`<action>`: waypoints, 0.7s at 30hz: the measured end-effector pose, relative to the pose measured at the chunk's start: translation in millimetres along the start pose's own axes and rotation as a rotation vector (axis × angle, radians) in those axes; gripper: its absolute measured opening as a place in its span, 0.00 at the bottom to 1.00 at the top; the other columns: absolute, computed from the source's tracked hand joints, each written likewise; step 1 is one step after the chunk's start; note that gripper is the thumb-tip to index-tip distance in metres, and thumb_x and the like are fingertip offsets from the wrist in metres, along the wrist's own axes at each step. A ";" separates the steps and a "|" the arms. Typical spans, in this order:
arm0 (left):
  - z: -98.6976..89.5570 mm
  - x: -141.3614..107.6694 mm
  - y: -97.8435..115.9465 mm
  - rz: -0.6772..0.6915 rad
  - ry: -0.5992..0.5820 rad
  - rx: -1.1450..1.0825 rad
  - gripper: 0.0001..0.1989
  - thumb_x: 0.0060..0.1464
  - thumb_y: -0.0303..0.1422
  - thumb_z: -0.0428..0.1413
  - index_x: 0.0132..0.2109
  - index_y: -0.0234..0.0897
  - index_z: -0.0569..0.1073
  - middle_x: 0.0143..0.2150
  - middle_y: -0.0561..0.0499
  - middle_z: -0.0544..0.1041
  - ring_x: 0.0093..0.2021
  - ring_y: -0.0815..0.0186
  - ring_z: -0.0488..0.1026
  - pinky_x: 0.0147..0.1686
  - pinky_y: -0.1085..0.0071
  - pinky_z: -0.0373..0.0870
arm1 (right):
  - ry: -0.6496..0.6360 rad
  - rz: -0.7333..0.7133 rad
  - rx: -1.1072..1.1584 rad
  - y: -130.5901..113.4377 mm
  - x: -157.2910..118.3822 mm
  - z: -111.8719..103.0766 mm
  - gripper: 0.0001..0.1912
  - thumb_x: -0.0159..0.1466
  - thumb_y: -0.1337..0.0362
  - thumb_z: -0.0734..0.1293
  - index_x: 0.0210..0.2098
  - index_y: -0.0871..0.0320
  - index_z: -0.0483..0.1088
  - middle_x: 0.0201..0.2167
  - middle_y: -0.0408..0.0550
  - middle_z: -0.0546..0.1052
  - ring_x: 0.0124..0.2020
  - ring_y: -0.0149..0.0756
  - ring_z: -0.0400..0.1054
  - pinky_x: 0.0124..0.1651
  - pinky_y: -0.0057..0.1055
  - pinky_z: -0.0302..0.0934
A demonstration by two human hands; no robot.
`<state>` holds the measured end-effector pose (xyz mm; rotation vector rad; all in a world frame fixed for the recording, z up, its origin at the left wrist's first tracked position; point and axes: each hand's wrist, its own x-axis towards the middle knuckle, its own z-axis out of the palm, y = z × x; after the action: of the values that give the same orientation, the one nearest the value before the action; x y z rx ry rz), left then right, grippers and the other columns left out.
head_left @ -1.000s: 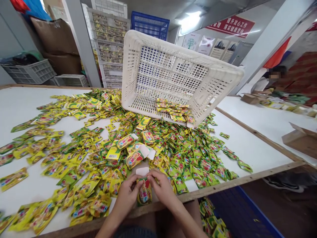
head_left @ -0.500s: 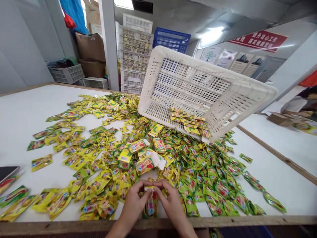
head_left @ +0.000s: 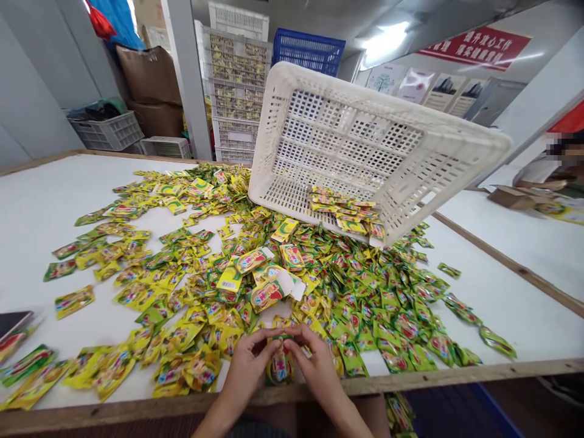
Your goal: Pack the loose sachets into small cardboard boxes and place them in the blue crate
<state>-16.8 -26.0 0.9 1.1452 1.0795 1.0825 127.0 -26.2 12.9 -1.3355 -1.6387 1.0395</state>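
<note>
Between my two hands, at the table's front edge, is a small printed candy box (head_left: 280,367). My left hand (head_left: 249,359) grips its left side, thumb on the upper front. My right hand (head_left: 314,358) holds the right side the same way, and the fingertips of both hands meet behind its top. The fingers hide the box's upper end. Just beyond lie several similar yellow-green boxes (head_left: 267,292), one with its white flap open. Yellow sachets (head_left: 187,371) spread to the left of my hands, and green sachets (head_left: 406,328) are heaped to the right.
A tilted white plastic crate (head_left: 347,121) rests on the heap, with several boxes (head_left: 349,213) inside. A dark flat device (head_left: 13,321) lies at the left edge. Stacked crates (head_left: 239,91) stand behind the table. A person (head_left: 542,164) is at the far right beside a cardboard box (head_left: 515,196).
The white flap at the top of the held box no longer shows; my thumbs now press at its upper front. The camera view has shifted slightly.
</note>
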 end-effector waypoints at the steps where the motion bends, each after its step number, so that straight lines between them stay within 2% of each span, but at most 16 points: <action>1: -0.2 -1.9 0.3 -0.010 -0.013 0.004 0.12 0.49 0.39 0.56 0.38 0.37 0.78 0.38 0.46 0.79 0.41 0.57 0.74 0.46 0.63 0.68 | 0.017 -0.001 0.011 -0.5 -2.4 2.3 0.08 0.62 0.60 0.62 0.36 0.57 0.69 0.34 0.48 0.75 0.35 0.37 0.69 0.39 0.29 0.63; 3: -1.8 -3.7 3.5 -0.004 -0.050 0.046 0.12 0.51 0.38 0.54 0.39 0.38 0.78 0.40 0.45 0.79 0.42 0.58 0.74 0.47 0.63 0.68 | 0.053 -0.018 -0.019 -4.2 -7.9 -2.8 0.09 0.62 0.60 0.60 0.36 0.57 0.69 0.34 0.48 0.75 0.37 0.37 0.69 0.40 0.29 0.63; 5: -6.9 -1.0 9.4 0.038 -0.081 0.133 0.15 0.54 0.38 0.52 0.45 0.39 0.75 0.43 0.45 0.77 0.43 0.59 0.73 0.46 0.64 0.69 | 0.112 -0.038 -0.126 -9.5 -17.9 -28.9 0.10 0.63 0.60 0.58 0.36 0.55 0.70 0.35 0.48 0.75 0.38 0.38 0.69 0.41 0.30 0.62; 7: -14.8 8.5 15.8 0.131 -0.027 0.286 0.17 0.55 0.38 0.50 0.51 0.40 0.70 0.46 0.45 0.75 0.45 0.60 0.72 0.46 0.64 0.68 | 0.190 -0.006 -0.311 -13.0 -34.7 -76.9 0.12 0.63 0.59 0.57 0.36 0.54 0.70 0.36 0.49 0.75 0.39 0.39 0.69 0.42 0.31 0.62; 10: -23.5 36.1 20.9 0.334 0.176 0.606 0.22 0.53 0.39 0.52 0.54 0.38 0.65 0.52 0.42 0.69 0.52 0.56 0.65 0.52 0.58 0.60 | 0.197 0.137 -0.678 -13.4 -66.4 -157.2 0.11 0.57 0.54 0.62 0.31 0.52 0.72 0.31 0.50 0.75 0.33 0.42 0.69 0.36 0.34 0.63; 12: -21.7 57.8 20.4 0.391 0.188 0.788 0.30 0.49 0.39 0.57 0.58 0.35 0.59 0.54 0.40 0.66 0.55 0.52 0.61 0.54 0.54 0.56 | 0.251 0.184 -0.827 -13.6 -81.3 -185.6 0.12 0.54 0.53 0.63 0.28 0.52 0.72 0.30 0.51 0.75 0.31 0.45 0.69 0.35 0.37 0.63; 14: -16.2 75.6 19.7 0.388 0.133 0.906 0.34 0.45 0.36 0.59 0.59 0.34 0.58 0.53 0.39 0.67 0.53 0.50 0.62 0.51 0.52 0.58 | 0.264 0.181 -0.806 -14.4 -84.9 -182.1 0.13 0.56 0.52 0.61 0.29 0.52 0.72 0.32 0.52 0.75 0.34 0.45 0.69 0.37 0.37 0.63; 16: -14.1 85.3 22.0 0.359 0.109 0.934 0.31 0.44 0.34 0.60 0.56 0.33 0.61 0.49 0.39 0.69 0.50 0.50 0.65 0.49 0.53 0.60 | 0.202 0.159 -0.687 -13.8 -77.7 -156.5 0.14 0.60 0.53 0.59 0.33 0.54 0.71 0.34 0.52 0.75 0.37 0.43 0.69 0.40 0.35 0.63; 19: -27.6 83.5 32.5 0.250 0.207 0.741 0.29 0.43 0.38 0.60 0.52 0.32 0.64 0.45 0.42 0.72 0.45 0.53 0.69 0.45 0.57 0.65 | 0.104 0.155 -0.599 -6.1 -59.9 -119.8 0.13 0.62 0.56 0.58 0.35 0.55 0.70 0.34 0.51 0.75 0.36 0.40 0.69 0.39 0.33 0.62; 21: -43.9 74.2 41.0 0.154 0.293 0.523 0.31 0.40 0.42 0.61 0.51 0.32 0.65 0.43 0.43 0.74 0.41 0.56 0.72 0.41 0.61 0.68 | 0.129 0.192 -0.667 4.3 -51.9 -113.9 0.12 0.61 0.57 0.59 0.33 0.56 0.70 0.33 0.50 0.75 0.34 0.40 0.68 0.38 0.34 0.60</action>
<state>-52.7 57.1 31.5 1.5306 1.5869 1.1456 241.5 -62.9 48.2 -1.9742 -1.8615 0.4930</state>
